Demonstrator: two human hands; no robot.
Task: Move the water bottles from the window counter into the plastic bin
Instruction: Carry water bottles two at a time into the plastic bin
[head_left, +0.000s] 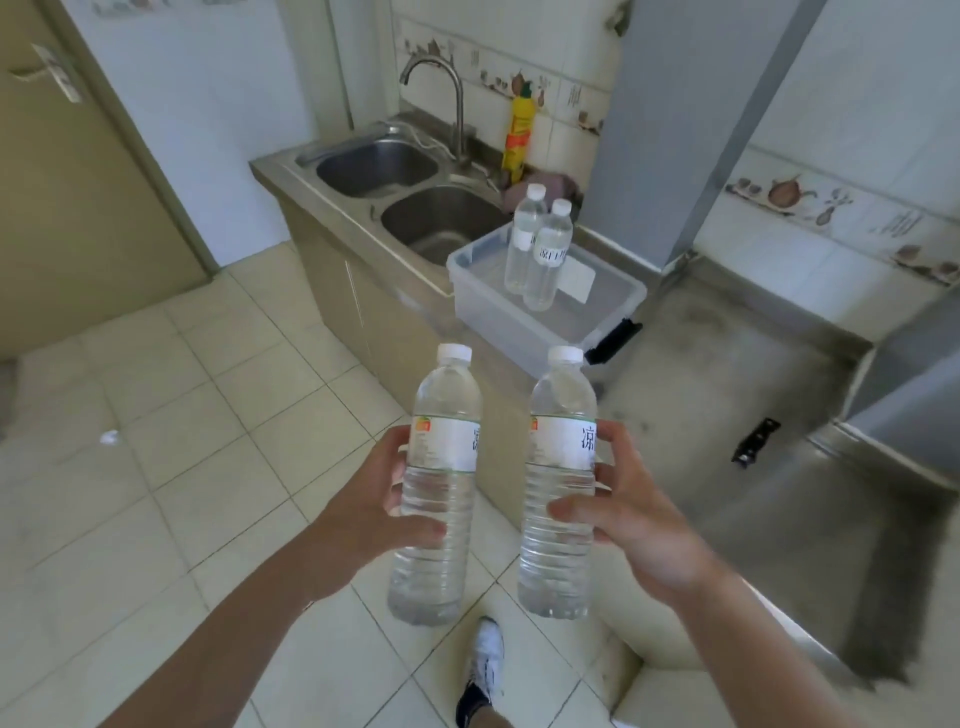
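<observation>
At centre foreground, above the tiled floor (171, 415), two clear water bottles are held upright side by side, not touching. Left hand (384, 499) is wrapped round the left bottle (441, 483) at and below the label, thumb across the front, fingers behind. Right hand (623, 504) grasps the right bottle (561, 483) likewise, fingertips on the label edge, thumb across the ribbed lower part. Both have white caps on, white labels w/ dark characters, and look full.

Plastic bin (519, 322): translucent, rectangular, sits on the steel worktop (727, 374) just beside the double sink (410, 192), overhanging the worktop's front edge slightly. Black latch visible at its near right end. Two more capped bottles stand upright inside it, rear bottle (524, 239) and front bottle (550, 254), close together, poss. touching. White card or label lies flat in the bin to their right.

Other items: curved tap (447, 98) behind the sink; yellow-orange bottle (519, 135) against the tiled wall; small black object (756, 441) lying on the worktop well right of the bin. One white shoe (483, 660) at bottom centre. Door w/ lever handle at far left
</observation>
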